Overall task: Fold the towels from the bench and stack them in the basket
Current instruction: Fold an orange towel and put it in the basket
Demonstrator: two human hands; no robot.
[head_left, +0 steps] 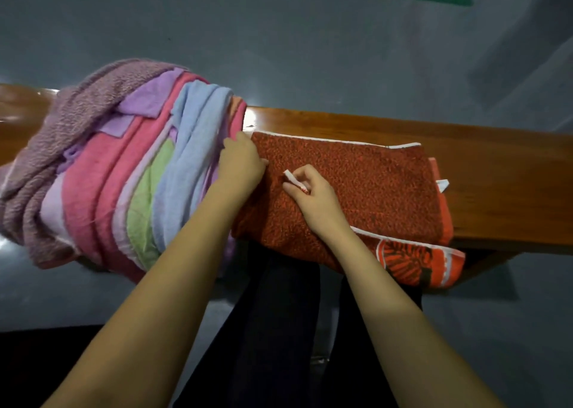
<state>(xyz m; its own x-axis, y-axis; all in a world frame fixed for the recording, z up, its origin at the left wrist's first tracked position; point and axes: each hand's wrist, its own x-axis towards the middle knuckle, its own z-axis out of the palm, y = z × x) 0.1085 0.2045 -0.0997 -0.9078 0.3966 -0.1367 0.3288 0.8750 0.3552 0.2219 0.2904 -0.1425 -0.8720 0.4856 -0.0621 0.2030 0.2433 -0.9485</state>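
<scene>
Red towel (356,184) flat on bench (502,190), long axis 9-to-3. Right hand (313,197) pinches white hem at towel's left end; left hand (243,162) flat, pressing at 10 o'clock. Fold likely runs toward 3. Basket unseen.

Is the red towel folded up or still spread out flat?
Partly folded. The red towel lies doubled on the bench, a patterned layer showing beneath its near edge. The right hand pinches a white-edged corner; the left hand presses it.

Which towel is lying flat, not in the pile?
The red towel, spread alone on the bench. The pink, purple, blue and green ones are heaped together beside it.
</scene>
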